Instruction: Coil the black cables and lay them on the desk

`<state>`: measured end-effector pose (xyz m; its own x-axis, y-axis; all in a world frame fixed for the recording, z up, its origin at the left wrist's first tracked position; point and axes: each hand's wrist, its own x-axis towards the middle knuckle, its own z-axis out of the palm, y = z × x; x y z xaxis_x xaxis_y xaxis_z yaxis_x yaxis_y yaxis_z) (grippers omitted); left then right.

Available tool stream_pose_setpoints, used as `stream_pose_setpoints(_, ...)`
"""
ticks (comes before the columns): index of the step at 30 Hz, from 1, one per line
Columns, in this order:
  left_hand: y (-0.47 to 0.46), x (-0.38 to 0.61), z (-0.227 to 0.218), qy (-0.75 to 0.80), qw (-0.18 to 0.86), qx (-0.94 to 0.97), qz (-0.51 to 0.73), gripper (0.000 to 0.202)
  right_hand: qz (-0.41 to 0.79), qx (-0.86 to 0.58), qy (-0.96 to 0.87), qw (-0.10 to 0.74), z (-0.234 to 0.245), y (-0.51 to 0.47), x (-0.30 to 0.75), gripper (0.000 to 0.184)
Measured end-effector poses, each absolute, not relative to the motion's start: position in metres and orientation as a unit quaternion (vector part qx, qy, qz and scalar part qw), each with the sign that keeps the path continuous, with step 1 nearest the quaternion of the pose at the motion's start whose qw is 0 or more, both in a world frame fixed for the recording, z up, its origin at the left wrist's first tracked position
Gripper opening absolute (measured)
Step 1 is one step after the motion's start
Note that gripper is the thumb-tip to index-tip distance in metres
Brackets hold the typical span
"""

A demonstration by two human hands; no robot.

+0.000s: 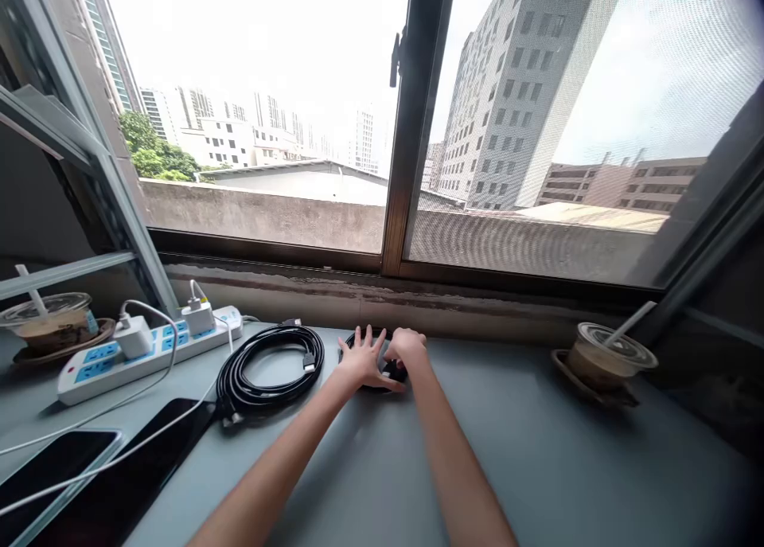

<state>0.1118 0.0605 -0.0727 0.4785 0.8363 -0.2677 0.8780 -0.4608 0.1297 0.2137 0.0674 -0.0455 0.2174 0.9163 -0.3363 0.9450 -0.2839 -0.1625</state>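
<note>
Against the far edge of the grey table lies a small black coiled cable (392, 370), mostly hidden under my hands. My left hand (363, 361) rests on its left side, with fingers spread wide and thumb stretched to the right. My right hand (407, 346) is bent over the coil's right side, its fingers curled down onto the cable; the fingertips are partly hidden. To the left of my hands, apart from them, a larger coil of black cable (225, 380) lies flat, with a silver-ended plug (309, 362) on its right side.
A white power strip (143, 376) with two chargers (132, 337) stands at left, white cords trailing across a phone (56, 463) and a dark flat device (173, 427). Lidded drink cups stand on the far left (53, 324) and right (602, 364). A window frame (397, 212) rises behind.
</note>
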Motion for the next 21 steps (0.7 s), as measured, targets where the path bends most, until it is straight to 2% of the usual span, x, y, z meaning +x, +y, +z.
stream_pose_setpoints(8,0.06,0.113,-0.071,0.514,0.131,0.845,-0.069,0.126,-0.246,0.779,0.577,0.004,-0.025,0.057,0.232,0.01)
stream_pose_setpoints(14,0.058,0.114,-0.071,0.52,0.144,0.84,-0.065,0.132,-0.336,0.768,0.544,0.039,-0.027,0.055,0.249,0.023)
stream_pose_setpoints(21,0.059,0.106,-0.058,0.497,0.19,0.84,-0.106,0.138,-0.394,0.758,0.52,0.001,-0.047,0.061,0.261,0.029)
